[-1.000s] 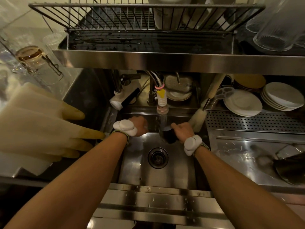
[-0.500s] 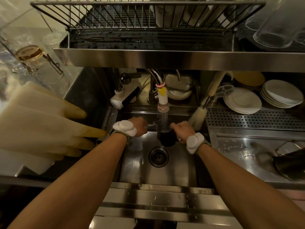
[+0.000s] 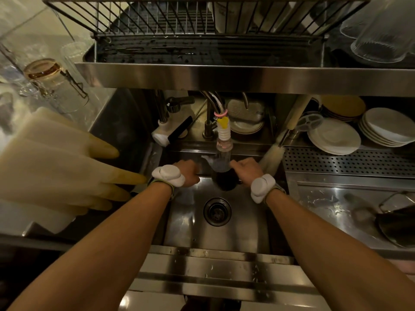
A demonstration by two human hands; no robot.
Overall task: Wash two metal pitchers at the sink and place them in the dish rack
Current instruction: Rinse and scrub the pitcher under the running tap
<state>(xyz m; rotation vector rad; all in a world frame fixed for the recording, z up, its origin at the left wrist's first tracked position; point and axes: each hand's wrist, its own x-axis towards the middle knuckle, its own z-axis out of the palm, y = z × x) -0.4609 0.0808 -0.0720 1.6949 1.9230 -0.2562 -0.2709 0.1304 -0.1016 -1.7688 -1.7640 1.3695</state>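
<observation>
Your dish rack spans the top from 10 to 2 o'clock, on a steel shelf above the sink. Pale cups stand in its right part, and glass tumblers show just beside it at 2 o'clock. A pair of pale rubber gloves fills 9 o'clock, their tips pointing toward the basin.

The sink takes the centre. The wet bench lies at 3 to 4 o'clock and carries a dark vessel with a wire handle at its far right edge. You cannot tell from here whether that is the other pitcher. Stacked white plates sit at 2 to 3 o'clock, behind a perforated ledge.

The pitcher is over the basin, at 12 o'clock from the drain and directly under the tap, with a stream of water running down into its mouth.

Your right hand is against the pitcher's 3 o'clock side, fingers curled round it in a grip. Your left hand sits at its 9 o'clock side, fingers curled under and away from the camera. Whether they hold anything cannot be told. A bottle brush leans at 1 o'clock from your right hand, just beside it.
</observation>
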